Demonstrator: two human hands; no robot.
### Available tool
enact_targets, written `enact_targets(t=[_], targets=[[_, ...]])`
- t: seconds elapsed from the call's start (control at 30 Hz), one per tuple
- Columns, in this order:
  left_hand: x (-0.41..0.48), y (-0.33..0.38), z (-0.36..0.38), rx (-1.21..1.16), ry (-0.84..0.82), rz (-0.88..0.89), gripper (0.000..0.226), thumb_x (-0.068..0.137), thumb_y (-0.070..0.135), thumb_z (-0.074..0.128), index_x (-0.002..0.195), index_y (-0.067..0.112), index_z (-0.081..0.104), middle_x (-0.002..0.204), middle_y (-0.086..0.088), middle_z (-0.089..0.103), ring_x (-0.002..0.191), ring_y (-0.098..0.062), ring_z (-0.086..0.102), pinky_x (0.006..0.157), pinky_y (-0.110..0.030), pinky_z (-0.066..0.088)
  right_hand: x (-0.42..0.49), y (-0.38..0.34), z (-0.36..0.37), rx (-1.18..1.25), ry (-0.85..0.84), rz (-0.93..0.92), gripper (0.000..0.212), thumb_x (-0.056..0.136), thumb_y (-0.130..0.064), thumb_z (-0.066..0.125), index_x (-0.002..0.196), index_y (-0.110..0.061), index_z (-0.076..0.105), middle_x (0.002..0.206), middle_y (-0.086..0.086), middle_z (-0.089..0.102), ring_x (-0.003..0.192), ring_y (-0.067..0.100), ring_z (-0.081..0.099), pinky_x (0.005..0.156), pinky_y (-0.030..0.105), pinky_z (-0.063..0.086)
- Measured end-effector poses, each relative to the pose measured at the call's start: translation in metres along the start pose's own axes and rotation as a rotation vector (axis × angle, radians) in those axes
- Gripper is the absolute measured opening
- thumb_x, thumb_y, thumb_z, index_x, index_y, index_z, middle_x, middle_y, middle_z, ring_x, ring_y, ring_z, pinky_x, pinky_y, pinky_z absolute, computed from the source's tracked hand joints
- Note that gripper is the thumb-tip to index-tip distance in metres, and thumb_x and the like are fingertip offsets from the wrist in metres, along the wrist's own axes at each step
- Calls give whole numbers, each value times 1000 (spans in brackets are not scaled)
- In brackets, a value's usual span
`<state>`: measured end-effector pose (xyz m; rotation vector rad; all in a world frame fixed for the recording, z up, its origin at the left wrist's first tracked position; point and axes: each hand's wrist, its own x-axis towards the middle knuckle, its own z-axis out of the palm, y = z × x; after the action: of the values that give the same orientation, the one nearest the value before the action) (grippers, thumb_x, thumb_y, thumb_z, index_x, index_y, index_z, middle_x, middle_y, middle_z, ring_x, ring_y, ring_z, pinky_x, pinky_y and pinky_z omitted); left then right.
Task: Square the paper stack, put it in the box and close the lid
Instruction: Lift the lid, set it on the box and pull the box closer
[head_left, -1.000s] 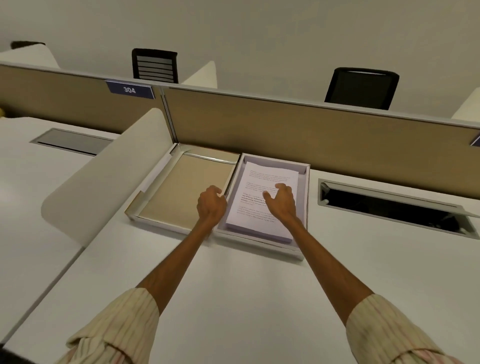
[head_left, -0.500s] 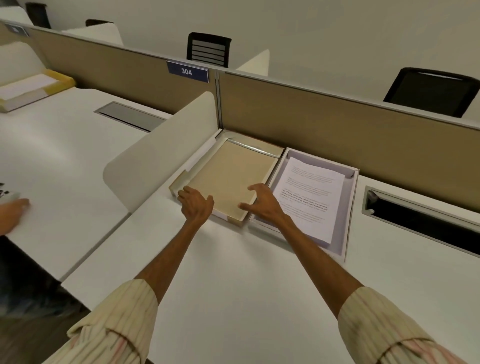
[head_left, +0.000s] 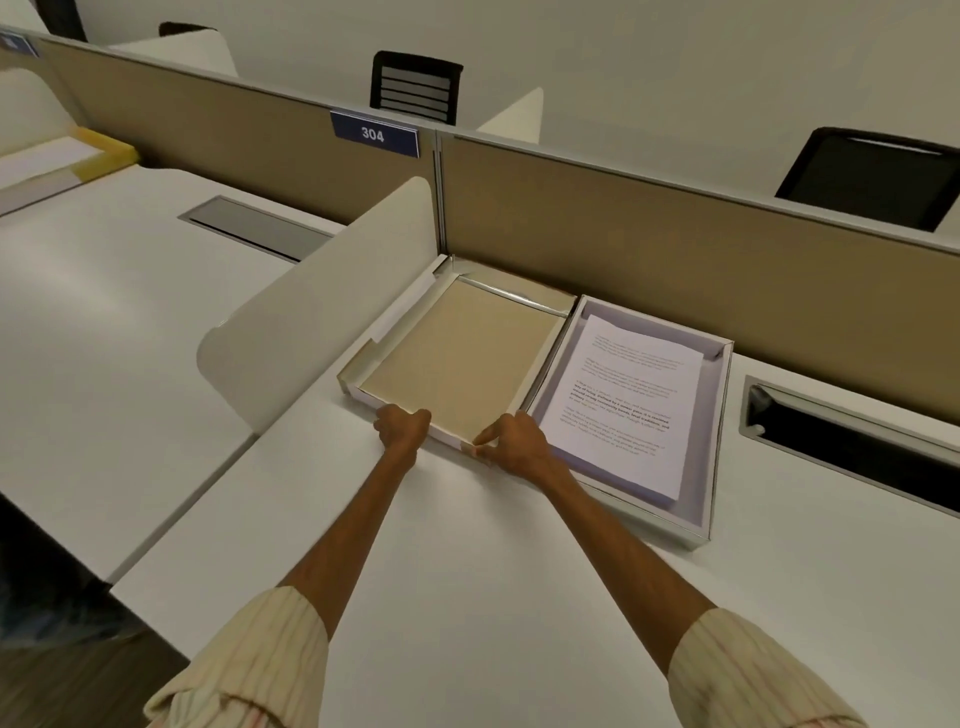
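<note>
The printed paper stack (head_left: 621, 402) lies flat inside the shallow white box (head_left: 714, 431) with a pale lilac inside, on the white desk. To its left lies the lid (head_left: 457, 353), turned upside down with its tan inside facing up. My left hand (head_left: 402, 428) grips the lid's near edge, fingers curled over the rim. My right hand (head_left: 511, 441) pinches the lid's near right corner, just left of the box.
A tan partition (head_left: 649, 249) runs behind the box and lid. A curved white divider (head_left: 322, 306) stands at the lid's left. A dark cable slot (head_left: 852, 441) opens in the desk right of the box. A yellow-edged tray (head_left: 98, 148) sits far left.
Both hands left the box and the paper and moved left onto the lid's near edge. The camera swung left, so box and lid now appear further right.
</note>
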<state>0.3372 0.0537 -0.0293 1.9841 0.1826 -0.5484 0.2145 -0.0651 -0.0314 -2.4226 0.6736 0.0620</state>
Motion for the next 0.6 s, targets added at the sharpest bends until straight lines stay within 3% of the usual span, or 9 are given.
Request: enact_targets(t=[0.07,0.13,0.2,0.27,0.4,0.6], targets=[[-2,3,3,-148,-15,8,61,80,-5,59,135,-9,32,133,-26,52,120,-39,56,98,-44,49,-1,0,1,-6,13,-13,23,86,-28,70,101,-13,80,104,3,79,101,20,69,79,24,43],[-1,5,5,-260,-20,-3,63,79,-11,57,135,-6,28,130,-25,55,115,-36,59,99,-43,49,-2,2,1,12,6,-16,22,87,-26,69,100,-12,80,104,3,79,99,20,69,96,30,44],[0,7,4,-305,-25,-5,53,78,-13,58,123,-2,33,118,-24,55,98,-29,58,92,-39,51,-3,3,1,24,-5,-24,22,88,-25,68,100,-11,80,105,3,79,98,21,69,111,35,34],[0,8,4,-331,-35,11,47,76,-15,59,108,6,31,106,-16,49,88,-24,48,82,-33,47,-3,3,-1,33,-27,-36,24,88,-24,67,102,-9,79,108,4,78,98,21,69,115,38,30],[-9,9,5,-333,2,115,52,73,-16,63,104,10,30,103,-12,46,86,-23,49,77,-30,47,-2,0,-13,112,-98,-25,35,86,-22,68,117,-5,72,121,10,72,110,24,68,102,36,50],[-31,18,10,-365,19,290,71,69,-14,70,120,12,29,117,-14,49,86,-17,57,64,-20,51,4,-10,-44,381,-54,57,53,91,-32,65,135,-4,56,136,14,61,122,26,60,98,30,44]])
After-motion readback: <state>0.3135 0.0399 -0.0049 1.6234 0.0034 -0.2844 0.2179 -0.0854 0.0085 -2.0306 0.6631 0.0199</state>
